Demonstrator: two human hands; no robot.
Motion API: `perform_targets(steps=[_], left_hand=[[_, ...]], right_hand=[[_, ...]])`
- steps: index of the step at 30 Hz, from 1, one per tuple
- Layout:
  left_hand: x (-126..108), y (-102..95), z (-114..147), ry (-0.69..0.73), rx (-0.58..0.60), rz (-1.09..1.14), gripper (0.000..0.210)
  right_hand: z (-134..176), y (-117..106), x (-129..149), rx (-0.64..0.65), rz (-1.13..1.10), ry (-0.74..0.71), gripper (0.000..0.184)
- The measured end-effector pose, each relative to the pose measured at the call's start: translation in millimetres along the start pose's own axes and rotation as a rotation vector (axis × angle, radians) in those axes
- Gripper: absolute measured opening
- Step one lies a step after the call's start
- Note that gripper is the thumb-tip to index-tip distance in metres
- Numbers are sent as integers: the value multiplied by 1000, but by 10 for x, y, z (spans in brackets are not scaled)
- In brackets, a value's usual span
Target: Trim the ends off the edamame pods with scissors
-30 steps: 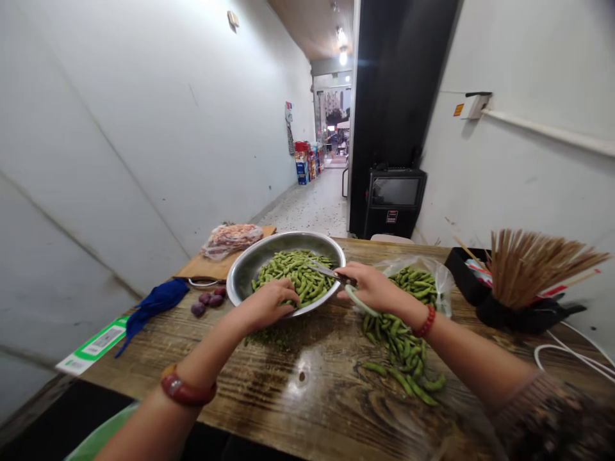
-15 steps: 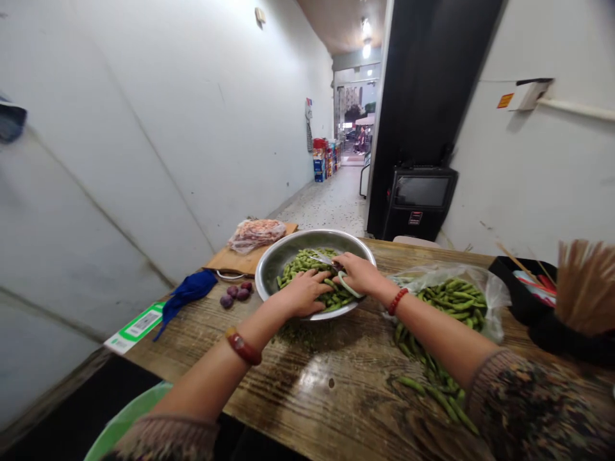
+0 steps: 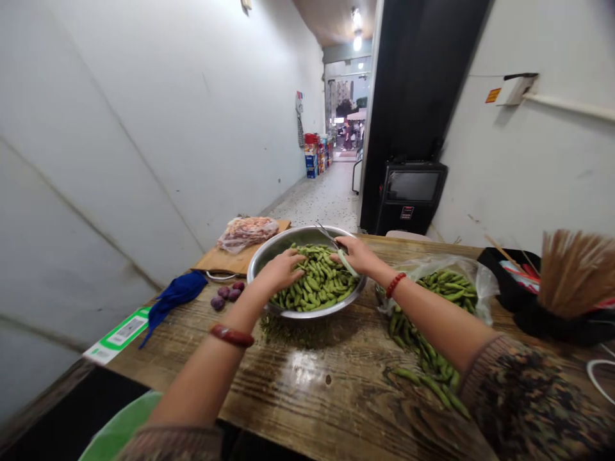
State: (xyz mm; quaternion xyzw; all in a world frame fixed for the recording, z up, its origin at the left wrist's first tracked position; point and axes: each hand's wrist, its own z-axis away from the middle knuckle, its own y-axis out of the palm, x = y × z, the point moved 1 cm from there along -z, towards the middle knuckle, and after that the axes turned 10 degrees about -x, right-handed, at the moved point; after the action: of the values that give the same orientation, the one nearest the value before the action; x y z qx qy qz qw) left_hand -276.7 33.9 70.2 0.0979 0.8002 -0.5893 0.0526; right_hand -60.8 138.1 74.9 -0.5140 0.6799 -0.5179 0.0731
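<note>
A steel bowl (image 3: 317, 314) full of trimmed green edamame pods (image 3: 319, 282) stands on the wooden table. Over its left side is my left hand (image 3: 282, 269), fingers apart at the pods; I see nothing gripped in it. My right hand (image 3: 359, 255), at the bowl's right rim, holds scissors (image 3: 346, 262) by their pale handles, the metal blades pointing up and away to the left. Below my right forearm, untrimmed edamame pods (image 3: 416, 346) spill from a clear plastic bag (image 3: 486, 288). Small green trimmings (image 3: 288, 333) lie before the bowl.
Behind the bowl's left, a bag of raw meat (image 3: 247, 232) rests on a cutting board (image 3: 221, 260). Plums (image 3: 223, 294) and a blue cloth (image 3: 177, 294) lie at left. A black holder with skewers (image 3: 571, 275) stands right. A green bin (image 3: 118, 429) sits below the table's edge.
My left hand has lifted back toward the bowl's left side, uncovering more pods. The scissors have risen, their blades now near the far rim. The view has shifted slightly.
</note>
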Motion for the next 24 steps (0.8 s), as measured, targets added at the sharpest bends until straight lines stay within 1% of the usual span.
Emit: perform_targets(steps=[2,4,6,9,14,17,19,21,22,24], left_hand=[[58,-98,118,-9,29,-69,48],[102,-118,214,-40,116,-129,53],[116,-66,252,-65,203,-140,60],[119,59,184,-62,235,-117,63],[251,165,-42,-45,198,-104,60],[366,184,-123,-60,142,-121,53],[402,185,-155,-87,89,-140,51],[366,165,-176,-118,27,-158,52],[313,149,-183,-128,-5,-165,52],[129,115,-189,-111,-56,-161,49]], right_hand=[[87,-148,40,78,-35,-53,26],[182,-234,88,150,-57,-92,24],[239,-231,131,212,-56,-114,25],[193,-97,157,242,-18,-105,32],[-71,219,63,194,29,0,30],[-198,387,-22,132,-11,55,29],[-265,468,-71,77,-67,82,28],[-322,504,-121,16,-142,100,29],[-345,503,-149,-14,-183,109,28],[-371,468,-212,-75,-268,133,25]])
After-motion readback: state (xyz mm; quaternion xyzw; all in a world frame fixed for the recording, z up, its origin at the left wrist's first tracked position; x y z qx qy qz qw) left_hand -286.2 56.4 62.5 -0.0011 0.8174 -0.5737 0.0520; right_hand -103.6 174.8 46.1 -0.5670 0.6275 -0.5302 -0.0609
